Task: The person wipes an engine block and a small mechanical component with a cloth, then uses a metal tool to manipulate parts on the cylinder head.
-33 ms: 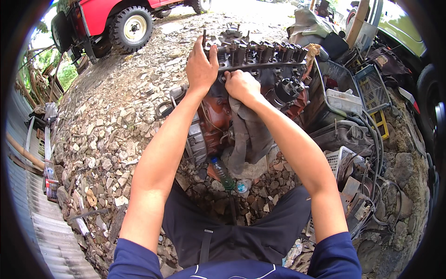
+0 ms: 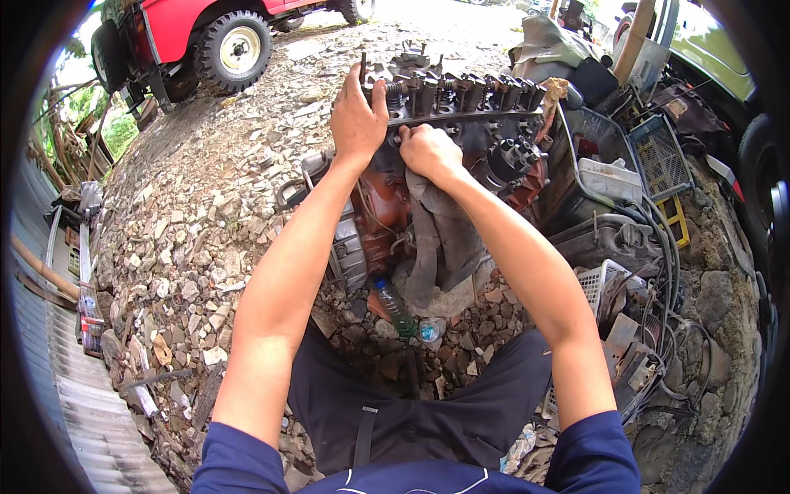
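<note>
A bare engine (image 2: pixel 384 210) with a reddish-brown block stands on the stony ground before me. Along its top runs a black cylinder head (image 2: pixel 485 118) with springs and rocker parts. My left hand (image 2: pixel 360 122) is wrapped round the head's left end, thumb up beside a spring; its fingertips are partly hidden behind the metal. Just right of it, my right hand (image 2: pixel 431 151) is closed against the engine's near side, its bent finger and thumb at the edge below the head. From under this hand a grey rag (image 2: pixel 448 230) hangs down over the block.
A green plastic bottle (image 2: pixel 397 311) lies between my knees and the engine. At right are a dark bin (image 2: pixel 568 169), a blue-grey crate (image 2: pixel 662 156) and a white basket (image 2: pixel 594 284) among parts and hoses. A red vehicle (image 2: pixel 185 37) stands far left.
</note>
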The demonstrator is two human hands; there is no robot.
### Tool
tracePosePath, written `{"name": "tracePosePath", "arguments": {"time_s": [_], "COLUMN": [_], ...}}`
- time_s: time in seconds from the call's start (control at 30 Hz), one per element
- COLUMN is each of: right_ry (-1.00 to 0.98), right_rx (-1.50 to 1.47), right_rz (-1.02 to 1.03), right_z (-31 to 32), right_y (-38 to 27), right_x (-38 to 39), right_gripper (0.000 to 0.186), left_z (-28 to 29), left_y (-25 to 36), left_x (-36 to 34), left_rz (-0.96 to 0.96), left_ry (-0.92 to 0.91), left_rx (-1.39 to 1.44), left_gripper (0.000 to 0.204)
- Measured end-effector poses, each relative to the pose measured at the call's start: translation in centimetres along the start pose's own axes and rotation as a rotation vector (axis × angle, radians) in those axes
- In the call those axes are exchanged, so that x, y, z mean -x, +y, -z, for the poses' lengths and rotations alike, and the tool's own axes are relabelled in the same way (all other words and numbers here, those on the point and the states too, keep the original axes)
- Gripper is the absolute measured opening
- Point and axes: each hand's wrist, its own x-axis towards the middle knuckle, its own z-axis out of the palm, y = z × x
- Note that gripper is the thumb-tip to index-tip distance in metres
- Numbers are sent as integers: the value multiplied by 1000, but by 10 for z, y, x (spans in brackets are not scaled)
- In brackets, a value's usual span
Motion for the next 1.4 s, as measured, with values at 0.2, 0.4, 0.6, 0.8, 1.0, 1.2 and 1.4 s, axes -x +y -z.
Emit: {"name": "tracePosePath", "arguments": {"time_s": [0.2, 0.4, 0.6, 0.8, 1.0, 1.2, 1.4], "right_ry": [-116, -109, -137, -69, -109, -29, 2], "right_rx": [187, 195, 168, 250, 139, 240, 235], "right_rz": [213, 288, 216, 355, 272, 311, 387], "right_z": [14, 7, 11, 6, 4, 3, -5], "right_y": [-8, 2, -4, 1, 2, 3, 8], "right_x": [4, -1, -3, 1, -3, 3, 4], "right_gripper": [37, 26, 18, 17, 20, 21, 17], "left_z": [3, 2, 0, 0, 1, 1, 0], "left_y": [-4, -3, -5, -4, -4, -3, -4], "left_x": [-1, 0, 0, 0, 1, 0, 0], "left_rz": [-4, 19, -1, -12, -1, -5, 2], "left_ry": [-10, -30, -14, -11, -1, 3, -5], "left_rx": [-6, 11, 0, 12, -4, 19, 12], "left_gripper": [53, 53, 53, 53, 52, 52, 52]}}
